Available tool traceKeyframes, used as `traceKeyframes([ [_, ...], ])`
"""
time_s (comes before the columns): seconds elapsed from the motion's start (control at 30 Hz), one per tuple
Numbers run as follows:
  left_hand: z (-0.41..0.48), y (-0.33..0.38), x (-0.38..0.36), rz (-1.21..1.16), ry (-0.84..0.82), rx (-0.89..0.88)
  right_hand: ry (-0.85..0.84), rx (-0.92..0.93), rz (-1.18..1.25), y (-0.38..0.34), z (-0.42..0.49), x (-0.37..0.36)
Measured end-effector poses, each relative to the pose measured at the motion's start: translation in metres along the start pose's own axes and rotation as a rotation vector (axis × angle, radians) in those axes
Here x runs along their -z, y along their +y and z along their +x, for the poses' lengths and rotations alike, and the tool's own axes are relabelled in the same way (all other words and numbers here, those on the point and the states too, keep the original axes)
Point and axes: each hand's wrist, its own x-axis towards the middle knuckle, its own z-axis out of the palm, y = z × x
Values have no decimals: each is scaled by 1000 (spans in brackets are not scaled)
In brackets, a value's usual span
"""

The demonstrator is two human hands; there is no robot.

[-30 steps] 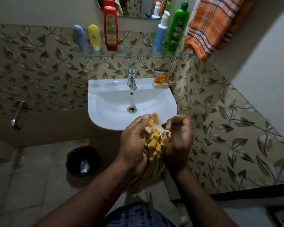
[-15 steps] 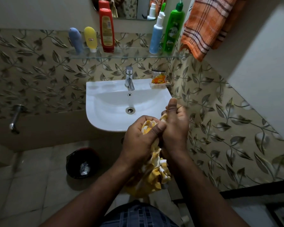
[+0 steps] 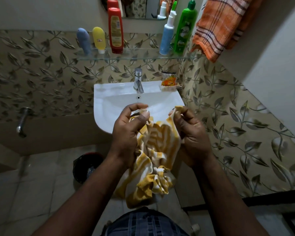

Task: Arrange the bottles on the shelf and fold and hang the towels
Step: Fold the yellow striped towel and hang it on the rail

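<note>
shelf [image 3: 134,57]: we count five bottles [image 3: 115,31] upright. orange towel [image 3: 218,26] hangs. yellow towel [image 3: 158,145]: unfolded, pinched by our left hand [image 3: 129,130] and right hand [image 3: 191,133]; folding, hanging left.

this was a small home bathroom. a white wash basin [image 3: 109,103] with a chrome tap [image 3: 138,80] was fixed to the wall. a glass shelf [image 3: 140,56] above it carried toiletries, among them a red bottle [image 3: 115,31], a green bottle [image 3: 184,31] and a blue pump bottle [image 3: 166,38]. the lower edge of a mirror [image 3: 140,7] showed above the shelf. leaf-patterned tiles [image 3: 41,74] covered the walls. an orange checked towel [image 3: 218,26] hung at the upper right. a second tap [image 3: 21,123] stuck out low on the left, and a dark bin [image 3: 85,166] stood on the pale tiled floor [image 3: 32,184].
</note>
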Motion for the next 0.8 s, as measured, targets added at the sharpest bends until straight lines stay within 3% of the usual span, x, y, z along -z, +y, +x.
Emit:
traceKeyframes([
  [0.17,6,6,8,14,68,18,-346,-185,-157,-7,-10,7],
  [0.23,6,8,9,-14,47,42,-291,-162,-140,-1,-12,2],
  [0.33,7,9,11,-146,10,97,-46,-120,-193,12,-3,0],
  [0.4,10,12,14,-198,-7,86,20,-206,-163,23,1,3],
  [0.57,13,18,18,-179,-51,24,-151,-479,92,44,-9,-3],
  [0.67,12,18,20,-196,-77,1,-164,-426,39,43,-6,-11],
  [0.8,14,20,27,-47,-48,-85,60,-199,-92,32,0,-12],
])
